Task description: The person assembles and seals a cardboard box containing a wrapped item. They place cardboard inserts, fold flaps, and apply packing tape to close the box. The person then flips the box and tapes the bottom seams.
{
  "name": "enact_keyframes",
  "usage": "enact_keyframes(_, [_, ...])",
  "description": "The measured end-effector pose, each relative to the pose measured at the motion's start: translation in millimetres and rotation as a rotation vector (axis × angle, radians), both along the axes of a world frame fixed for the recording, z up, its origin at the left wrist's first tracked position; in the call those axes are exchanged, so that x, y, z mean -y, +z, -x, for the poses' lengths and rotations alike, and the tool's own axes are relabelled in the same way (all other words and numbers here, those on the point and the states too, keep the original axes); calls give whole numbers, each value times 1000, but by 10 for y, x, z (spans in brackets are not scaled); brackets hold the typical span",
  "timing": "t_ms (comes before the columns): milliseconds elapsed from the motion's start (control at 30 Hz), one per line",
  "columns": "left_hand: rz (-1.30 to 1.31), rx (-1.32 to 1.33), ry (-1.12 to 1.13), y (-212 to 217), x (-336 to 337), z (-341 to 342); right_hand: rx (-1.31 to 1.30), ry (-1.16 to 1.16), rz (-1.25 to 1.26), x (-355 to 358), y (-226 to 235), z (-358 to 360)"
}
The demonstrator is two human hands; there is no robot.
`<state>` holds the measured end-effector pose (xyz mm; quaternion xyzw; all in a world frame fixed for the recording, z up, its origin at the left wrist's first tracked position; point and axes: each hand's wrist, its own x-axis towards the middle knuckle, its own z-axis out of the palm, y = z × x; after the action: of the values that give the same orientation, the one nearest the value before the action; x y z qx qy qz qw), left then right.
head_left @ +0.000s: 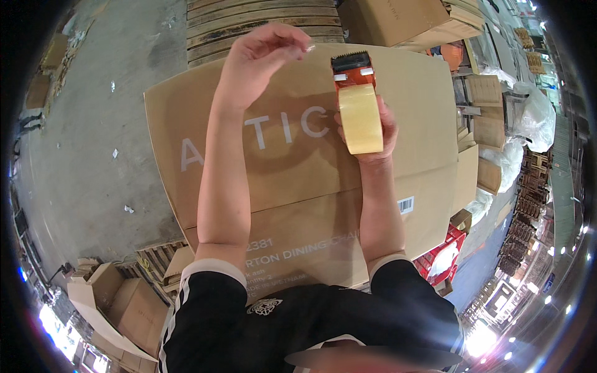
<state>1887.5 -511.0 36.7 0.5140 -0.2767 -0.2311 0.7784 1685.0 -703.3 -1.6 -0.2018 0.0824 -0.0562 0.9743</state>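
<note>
Near the carton's (423, 87) far edge, left hand (264, 55) pinches a clear scrap (310, 47); right hand (387, 129) grips tape dispenser (356, 78), teeth (351, 56) outward, likely protecting fingers

Top centre: wooden slats (264, 31), running crosswise. Right of them, a brown carton (388, 22), tilted in view, with an orange item (453, 57) near its lower right. Left side: grey concrete floor (124, 87), white scrap (129, 209) on it. Lower left: brown carton with flaps open (134, 314), near wooden slatwork (155, 258). Right side: translucent plastic bundles (538, 115), a red crate (458, 242) lower down. Far right: rows of brown wooden pieces (521, 233), maybe chair frames; rim distortion, can't confirm. Bright lamp (480, 340) lower right.
</note>
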Motion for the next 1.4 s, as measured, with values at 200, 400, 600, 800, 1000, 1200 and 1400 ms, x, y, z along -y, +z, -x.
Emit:
enact_keyframes(200, [163, 103, -219, 64, 44, -30, -17, -35, 105, -54, 49, -40])
enact_keyframes(400, [136, -58, -194, -31, -8, -150, -15, -26, 93, -44, 34, -92])
enact_keyframes(600, [13, -84, 17, 75, 81, -57, -59, -4, 154, -7, 31, -113])
enact_keyframes(800, [-13, -27, 361, 93, 168, -135, -39, -3, 179, -33, 89, -150])
enact_keyframes(1000, [-135, 10, 391, -101, -9, -331, -51, -36, 171, -24, 82, -201])
enact_keyframes(1200, [-70, -73, 125, 38, -40, -373, -44, -11, 181, -31, 110, -288])
enact_keyframes(1400, [-310, 180, -181, 186, 194, -129, -94, -56, 234, -65, 194, -395])
